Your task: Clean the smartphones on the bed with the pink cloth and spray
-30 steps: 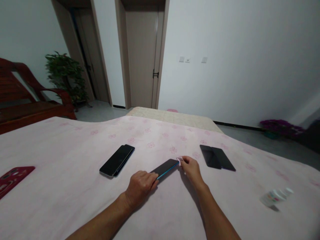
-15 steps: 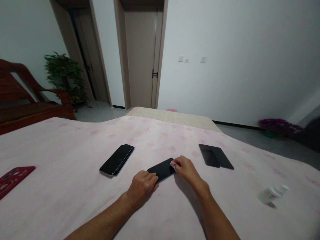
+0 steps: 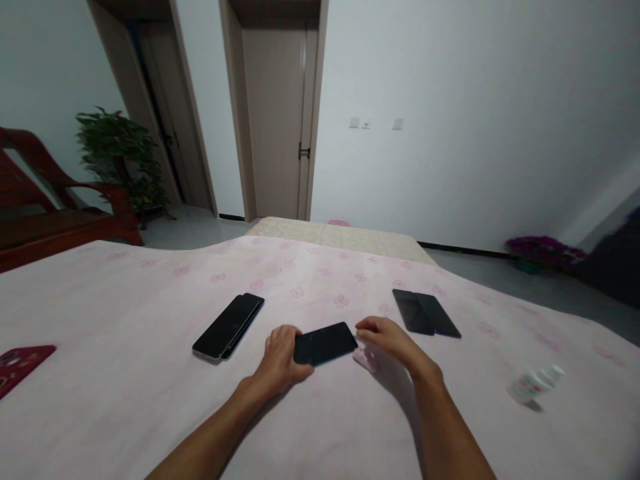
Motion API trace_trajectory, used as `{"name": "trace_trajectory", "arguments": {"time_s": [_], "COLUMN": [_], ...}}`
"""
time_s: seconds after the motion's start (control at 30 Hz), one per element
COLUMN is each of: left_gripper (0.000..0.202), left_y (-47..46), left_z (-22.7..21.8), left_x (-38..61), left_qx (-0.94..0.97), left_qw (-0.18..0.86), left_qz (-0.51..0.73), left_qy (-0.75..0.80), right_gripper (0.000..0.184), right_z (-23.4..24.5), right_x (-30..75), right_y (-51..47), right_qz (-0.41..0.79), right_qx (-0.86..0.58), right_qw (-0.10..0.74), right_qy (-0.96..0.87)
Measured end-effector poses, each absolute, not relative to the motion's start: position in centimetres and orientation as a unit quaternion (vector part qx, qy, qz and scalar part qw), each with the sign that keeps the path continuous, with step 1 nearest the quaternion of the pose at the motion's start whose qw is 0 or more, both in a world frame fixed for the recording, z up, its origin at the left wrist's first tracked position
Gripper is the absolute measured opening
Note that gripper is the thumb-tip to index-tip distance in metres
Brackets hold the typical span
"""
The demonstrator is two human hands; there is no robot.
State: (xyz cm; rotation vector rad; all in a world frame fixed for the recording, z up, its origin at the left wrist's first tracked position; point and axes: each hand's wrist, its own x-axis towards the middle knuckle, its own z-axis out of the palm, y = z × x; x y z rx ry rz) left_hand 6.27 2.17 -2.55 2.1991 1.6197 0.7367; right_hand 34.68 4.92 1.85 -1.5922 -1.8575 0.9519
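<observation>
A black phone [image 3: 325, 343] is raised a little off the pink flowered sheet [image 3: 125, 400], screen toward me. My left hand [image 3: 280, 357] grips its left end with curled fingers. My right hand [image 3: 390, 337] touches its right end with the fingertips, fingers bent. A small pale pink cloth [image 3: 366, 360] lies on the sheet just under my right hand. Whether the right hand pinches the phone or only touches it is unclear.
Two stacked phones [image 3: 229, 326] lie to the left, two dark phones [image 3: 425, 312] to the right. A red phone case [image 3: 20, 365] sits at the far left, a small white bottle [image 3: 535, 385] lies at the right. A wooden chair [image 3: 60, 213] and plant [image 3: 117, 157] stand beyond.
The phone has been turned and lifted so its screen faces me. The pink cloth has left my right hand's fingers and now lies on the sheet. The camera shifted slightly.
</observation>
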Motion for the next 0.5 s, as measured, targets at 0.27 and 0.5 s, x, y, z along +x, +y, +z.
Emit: {"name": "trace_trajectory", "arguments": {"time_s": [0.27,0.5], "left_gripper": [0.056,0.074], "left_y": [1.3,1.4], "left_z": [-3.4,-3.9], "left_x": [5.7,5.3], "left_qx": [0.818,0.779], "left_qw": [0.104,0.204], "left_qz": [0.378,0.396], "left_qy": [0.42,0.441], "right_gripper": [0.027,0.022], "right_z": [0.1,0.4], "right_x": [33.1,33.0], "right_y": [5.3,5.0], "right_qz": [0.439,0.55], "right_qx": [-0.529,-0.467], "right_qw": [0.364,0.389], "right_qy": [-0.629,-0.573]}}
